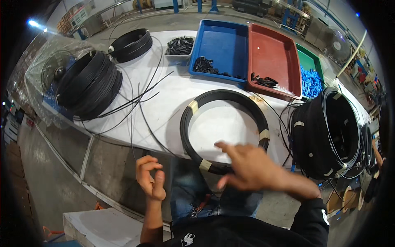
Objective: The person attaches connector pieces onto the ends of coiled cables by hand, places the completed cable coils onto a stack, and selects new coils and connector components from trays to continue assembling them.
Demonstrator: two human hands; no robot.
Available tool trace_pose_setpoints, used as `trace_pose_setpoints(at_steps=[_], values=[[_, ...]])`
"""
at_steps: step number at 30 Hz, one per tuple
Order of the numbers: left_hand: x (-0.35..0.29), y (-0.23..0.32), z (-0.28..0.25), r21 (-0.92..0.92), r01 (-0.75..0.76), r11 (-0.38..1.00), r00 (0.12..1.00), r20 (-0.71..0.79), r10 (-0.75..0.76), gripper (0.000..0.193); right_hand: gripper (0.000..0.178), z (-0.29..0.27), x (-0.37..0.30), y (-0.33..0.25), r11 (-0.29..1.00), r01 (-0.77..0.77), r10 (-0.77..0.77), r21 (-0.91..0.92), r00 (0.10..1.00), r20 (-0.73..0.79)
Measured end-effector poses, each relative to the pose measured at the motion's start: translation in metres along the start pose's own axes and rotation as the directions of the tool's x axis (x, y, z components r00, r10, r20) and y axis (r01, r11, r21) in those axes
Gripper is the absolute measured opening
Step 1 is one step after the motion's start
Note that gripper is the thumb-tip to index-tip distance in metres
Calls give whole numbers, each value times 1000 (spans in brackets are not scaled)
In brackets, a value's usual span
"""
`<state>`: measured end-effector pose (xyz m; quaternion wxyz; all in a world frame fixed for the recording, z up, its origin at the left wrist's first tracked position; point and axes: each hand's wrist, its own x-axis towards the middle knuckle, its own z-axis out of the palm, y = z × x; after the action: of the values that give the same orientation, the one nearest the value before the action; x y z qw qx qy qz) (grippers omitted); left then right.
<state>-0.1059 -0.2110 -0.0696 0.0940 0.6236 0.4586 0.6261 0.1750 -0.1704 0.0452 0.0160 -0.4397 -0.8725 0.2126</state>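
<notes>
My left hand (150, 178) hovers just off the front edge of the table, its fingers loosely curled and the thumb apart, with nothing seen in it. To its right, a ring-shaped coil of black cable (224, 95), bound with pale tape, lies on the white tabletop. My right hand (253, 166) is above the coil's near right side, index finger stretched out and thumb apart. That hand is slightly blurred, and I see nothing held in it. Whether it touches the coil I cannot tell. Loose black cable ends (142, 99) stretch across the table left of the coil.
Tall stacks of black cable coils stand at the left (88, 84) and right (306, 136), a smaller one (131, 47) behind. Along the back sit a small bin (179, 58) of black parts, a blue tray (226, 37), a red tray (273, 49) and a green tray (308, 55).
</notes>
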Motion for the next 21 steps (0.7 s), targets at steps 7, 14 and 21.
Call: trace_pose_setpoints(at_steps=[7,14,21], values=[[-59,-21,27,-452,397,799,869,-96,-486,14,84,76,16,-15,968,-105,19,-228,936,-351],[-85,-12,46,-555,558,617,821,256,-511,16,78,18,-52,-25,987,64,-145,-145,734,-663],[-103,29,88,-494,781,381,620,687,-379,31,74,-8,-114,-34,915,230,238,331,353,-905]])
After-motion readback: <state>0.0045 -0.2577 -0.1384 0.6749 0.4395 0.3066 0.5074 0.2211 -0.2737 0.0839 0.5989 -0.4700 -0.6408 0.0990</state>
